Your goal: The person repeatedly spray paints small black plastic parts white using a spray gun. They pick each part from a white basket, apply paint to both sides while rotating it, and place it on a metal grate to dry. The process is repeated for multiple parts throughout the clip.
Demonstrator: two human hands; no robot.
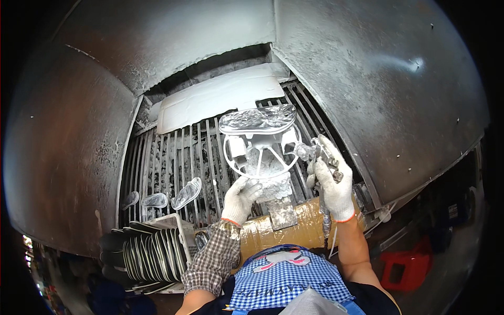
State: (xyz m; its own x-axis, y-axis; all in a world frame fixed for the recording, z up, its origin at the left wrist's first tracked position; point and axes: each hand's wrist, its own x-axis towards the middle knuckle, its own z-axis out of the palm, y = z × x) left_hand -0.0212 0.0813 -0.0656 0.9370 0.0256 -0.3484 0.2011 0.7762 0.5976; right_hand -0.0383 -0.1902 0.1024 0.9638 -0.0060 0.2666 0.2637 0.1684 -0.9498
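My left hand [241,200], in a white knit glove, is at the near left rim of a white spoked wheel [243,171]. Its fingers look loosely extended against the rim. On top of the wheel lies a silvery, shiny sole-shaped piece [258,120], wide across and dark-streaked. My right hand [335,181], gloved too, grips a powder-coated spray gun [310,151] at the wheel's right side. The gun's nozzle end points left toward the wheel; its handle is mostly hidden by the glove. A hose [326,226] hangs down below that hand.
Tall dusty metal panels [378,94] enclose a barred grate [184,157]. A white board [220,97] lies at the back. Small silvery sole-shaped pieces [187,193] rest at left. A white crate [185,236] holds several dark soles. Brown tape covers the front ledge [252,241]. Something red [407,268] stands at right.
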